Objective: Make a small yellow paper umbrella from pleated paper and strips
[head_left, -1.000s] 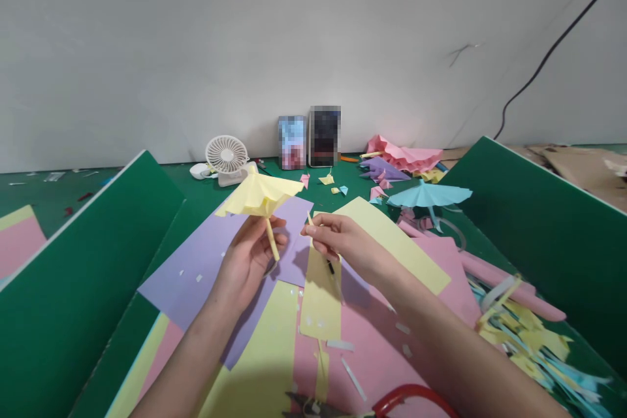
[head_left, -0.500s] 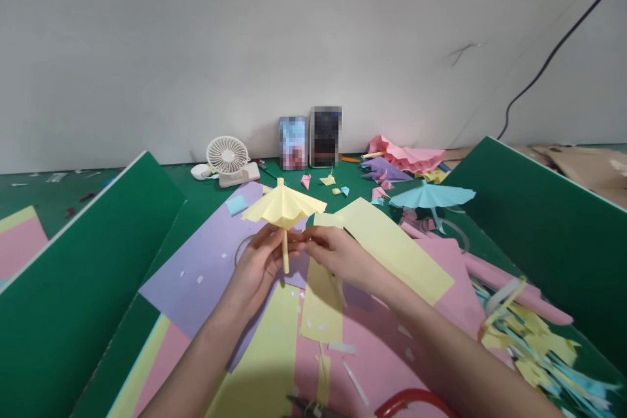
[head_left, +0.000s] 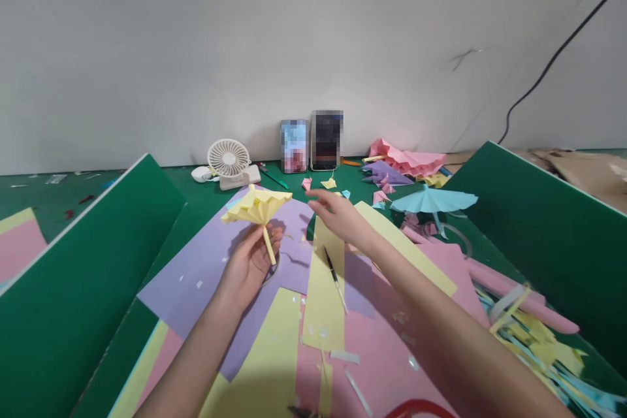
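Observation:
My left hand (head_left: 251, 260) is closed round the stick of a small yellow paper umbrella (head_left: 255, 206), holding it tilted to the left above the purple sheet (head_left: 206, 268). My right hand (head_left: 339, 215) reaches forward over a yellow paper strip (head_left: 324, 300), fingers stretched out and holding nothing. A thin pen-like stick (head_left: 336, 278) lies on that strip just behind the hand. A blue paper umbrella (head_left: 433, 200) stands to the right.
Coloured paper sheets cover the green mat between two raised green boards (head_left: 73, 281) (head_left: 548, 228). A small white fan (head_left: 228, 160) and two blurred cards (head_left: 313, 142) stand at the wall. Pink and purple folded paper (head_left: 404, 160) lies at back right; paper scraps (head_left: 539, 346) at right.
My right hand has let go of the umbrella stick and moved forward and up, fingers opening. My left hand has tilted the yellow umbrella to the left.

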Available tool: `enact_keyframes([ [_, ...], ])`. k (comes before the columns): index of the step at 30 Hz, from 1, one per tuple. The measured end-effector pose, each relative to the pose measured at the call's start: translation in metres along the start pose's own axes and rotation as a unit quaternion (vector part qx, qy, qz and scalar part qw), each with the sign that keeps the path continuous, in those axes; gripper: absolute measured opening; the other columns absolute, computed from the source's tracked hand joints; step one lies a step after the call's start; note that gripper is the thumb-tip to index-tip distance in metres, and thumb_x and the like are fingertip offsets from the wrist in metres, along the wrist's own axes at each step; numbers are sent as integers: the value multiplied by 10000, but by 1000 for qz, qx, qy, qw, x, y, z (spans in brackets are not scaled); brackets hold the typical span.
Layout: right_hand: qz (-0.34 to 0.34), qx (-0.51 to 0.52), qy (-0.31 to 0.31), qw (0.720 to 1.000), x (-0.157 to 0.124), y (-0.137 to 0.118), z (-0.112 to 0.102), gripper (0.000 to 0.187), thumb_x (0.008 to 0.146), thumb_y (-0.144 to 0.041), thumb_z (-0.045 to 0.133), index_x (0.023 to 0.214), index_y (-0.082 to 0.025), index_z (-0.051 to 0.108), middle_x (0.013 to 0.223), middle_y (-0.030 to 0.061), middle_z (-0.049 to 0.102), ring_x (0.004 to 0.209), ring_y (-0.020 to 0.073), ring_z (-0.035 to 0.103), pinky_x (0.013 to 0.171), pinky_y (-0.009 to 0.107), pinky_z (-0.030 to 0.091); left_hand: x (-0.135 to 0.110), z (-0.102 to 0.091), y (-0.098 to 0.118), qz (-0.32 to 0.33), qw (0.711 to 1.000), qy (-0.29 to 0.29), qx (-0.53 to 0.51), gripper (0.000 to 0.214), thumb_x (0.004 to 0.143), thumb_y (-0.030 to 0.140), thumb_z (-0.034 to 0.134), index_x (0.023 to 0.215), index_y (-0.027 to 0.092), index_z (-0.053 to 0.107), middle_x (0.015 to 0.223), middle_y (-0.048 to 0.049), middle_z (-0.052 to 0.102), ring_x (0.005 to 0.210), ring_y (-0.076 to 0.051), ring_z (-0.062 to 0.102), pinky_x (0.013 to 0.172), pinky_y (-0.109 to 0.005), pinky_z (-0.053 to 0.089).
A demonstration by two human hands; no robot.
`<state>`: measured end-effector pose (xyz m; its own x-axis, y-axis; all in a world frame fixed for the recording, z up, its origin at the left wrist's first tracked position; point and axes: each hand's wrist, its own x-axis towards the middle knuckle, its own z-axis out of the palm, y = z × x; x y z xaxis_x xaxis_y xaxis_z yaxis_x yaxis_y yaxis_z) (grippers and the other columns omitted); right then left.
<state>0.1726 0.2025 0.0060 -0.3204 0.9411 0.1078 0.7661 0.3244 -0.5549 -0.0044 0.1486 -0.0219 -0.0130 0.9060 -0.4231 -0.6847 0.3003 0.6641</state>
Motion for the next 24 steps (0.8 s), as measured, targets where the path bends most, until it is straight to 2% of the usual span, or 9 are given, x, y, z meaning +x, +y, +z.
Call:
enact_keyframes([
  [2,17,-62,52,997,27,8,10,414,907,-259,336,1302,-141,380,933,127,547,885,239,497,753,330,378,3,-3,-3,-10,1000,1,-7,184,815,86,471,737,110,637,683,-63,708,606,-104,665,596,-177,545],
  [4,25,-120,83,989,52,16,20,462,893,-255,375,1344,-169,322,1005,159,490,947,286,433,783,371,332,4,-5,-7,-20,1000,-2,-13,165,803,81,492,731,106,639,691,-71,710,608,-107,665,595,-176,544],
  [9,32,-214,110,970,94,36,41,514,875,-287,432,1362,-247,272,1043,157,438,950,298,373,745,364,300,7,-8,-10,-38,999,-5,-23,139,792,94,518,730,103,643,699,-77,711,605,-112,665,595,-185,550],
  [12,32,-247,114,962,104,45,48,517,877,-307,429,1363,-276,254,1024,144,441,926,284,376,724,351,292,8,-8,-9,-43,999,1,-30,149,797,94,513,729,100,646,702,-81,711,619,-116,669,591,-181,551],
  [16,32,-274,115,954,113,52,53,514,879,-337,418,1362,-261,261,1006,145,449,904,276,381,708,345,286,8,-7,-8,-51,998,13,-38,190,811,85,486,716,101,650,693,-81,710,617,-116,670,591,-181,552],
  [20,31,-288,113,950,116,55,55,509,877,-340,424,1356,-236,287,994,148,456,900,276,385,703,344,284,9,-6,-8,-53,997,18,-43,239,831,77,446,713,96,653,687,-85,710,612,-115,669,582,-182,552],
  [24,22,-296,115,948,115,54,56,533,883,-353,404,1375,-248,227,993,140,453,900,272,390,714,344,285,10,-5,-8,-56,997,18,-45,278,845,76,418,706,96,657,688,-87,710,609,-113,668,587,-180,551],
])
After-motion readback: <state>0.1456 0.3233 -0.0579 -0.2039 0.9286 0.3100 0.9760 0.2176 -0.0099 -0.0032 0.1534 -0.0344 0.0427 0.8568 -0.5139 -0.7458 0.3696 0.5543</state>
